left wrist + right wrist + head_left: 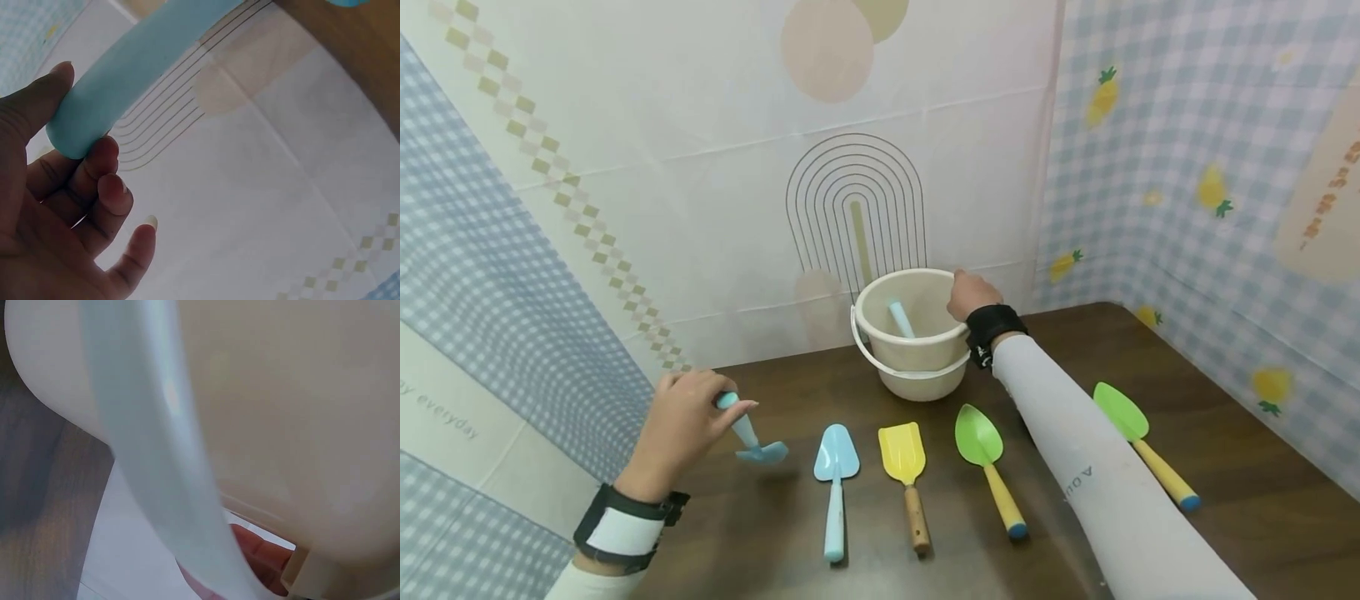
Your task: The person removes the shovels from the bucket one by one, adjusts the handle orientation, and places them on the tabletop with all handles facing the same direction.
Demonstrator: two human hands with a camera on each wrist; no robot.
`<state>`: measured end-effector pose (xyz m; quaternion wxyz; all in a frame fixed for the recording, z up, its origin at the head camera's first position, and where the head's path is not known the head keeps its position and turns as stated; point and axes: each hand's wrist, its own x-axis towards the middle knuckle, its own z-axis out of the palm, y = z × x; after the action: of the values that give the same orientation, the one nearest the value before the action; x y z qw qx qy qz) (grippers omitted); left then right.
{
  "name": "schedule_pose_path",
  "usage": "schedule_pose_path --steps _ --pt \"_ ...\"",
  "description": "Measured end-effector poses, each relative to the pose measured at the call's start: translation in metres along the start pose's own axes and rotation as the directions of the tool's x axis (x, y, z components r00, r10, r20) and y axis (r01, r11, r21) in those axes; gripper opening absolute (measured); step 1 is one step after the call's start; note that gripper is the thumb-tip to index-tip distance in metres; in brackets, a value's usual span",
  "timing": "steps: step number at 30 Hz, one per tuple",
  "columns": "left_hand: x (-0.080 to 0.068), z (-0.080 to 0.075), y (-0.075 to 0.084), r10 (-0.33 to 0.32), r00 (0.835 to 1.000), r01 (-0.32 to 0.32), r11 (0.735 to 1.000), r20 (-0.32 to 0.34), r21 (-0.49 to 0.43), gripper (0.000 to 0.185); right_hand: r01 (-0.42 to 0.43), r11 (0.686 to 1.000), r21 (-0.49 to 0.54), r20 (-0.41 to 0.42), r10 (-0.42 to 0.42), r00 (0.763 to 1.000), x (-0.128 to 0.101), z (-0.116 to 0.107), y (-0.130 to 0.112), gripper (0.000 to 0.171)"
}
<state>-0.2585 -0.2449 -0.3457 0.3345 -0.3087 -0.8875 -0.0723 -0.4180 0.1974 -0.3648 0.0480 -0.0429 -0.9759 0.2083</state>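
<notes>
My left hand [685,421] pinches the end of a light-blue handle between thumb and fingers. This handle [134,72] belongs to a small tool whose blue head [763,452] hangs low over the table; its exact kind I cannot tell. At the back, my right hand [973,296] grips the right rim of a cream bucket [921,385]. Fingers [253,547] show beyond the bucket's edge in the right wrist view. A light-blue handle [901,318] leans inside the bucket, its lower end hidden. The bail [867,352] hangs down the bucket's front.
In a row lie a blue trowel [835,492], a yellow square-bladed shovel [904,454] with a wooden handle, and a green trowel [981,437]. Another green trowel [1123,412] lies right of my right forearm. Patterned cloth [722,208] hangs behind the brown table [752,533].
</notes>
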Motion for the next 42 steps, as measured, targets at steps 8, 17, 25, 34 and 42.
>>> schedule_pose_path --steps 8,17,25,34,42 --pt "-0.02 0.007 0.008 0.007 1.0 -0.007 0.999 -0.007 0.051 0.051 0.009 1.0 -0.001 0.01 -0.009 1.0 -0.004 -0.003 -0.002 0.046" --pt "-0.045 -0.001 0.027 0.075 0.997 -0.074 0.994 -0.014 0.076 0.052 0.007 1.0 -0.006 0.006 -0.007 1.0 -0.005 -0.001 -0.001 0.05" --pt "-0.073 -0.003 0.053 0.12 0.983 -0.135 0.986 0.139 0.099 0.038 0.0 1.0 -0.006 0.02 0.001 1.0 -0.007 -0.006 -0.004 0.054" --pt "-0.095 0.011 0.065 0.09 0.943 -0.117 0.991 0.319 0.068 0.04 0.009 1.0 -0.014 0.0 -0.009 1.0 -0.001 -0.008 0.0 0.053" --pt "-0.109 0.03 0.063 0.052 0.917 -0.073 0.997 0.395 0.04 0.04 0.017 1.0 -0.011 -0.003 -0.017 1.0 -0.003 -0.004 -0.001 0.051"
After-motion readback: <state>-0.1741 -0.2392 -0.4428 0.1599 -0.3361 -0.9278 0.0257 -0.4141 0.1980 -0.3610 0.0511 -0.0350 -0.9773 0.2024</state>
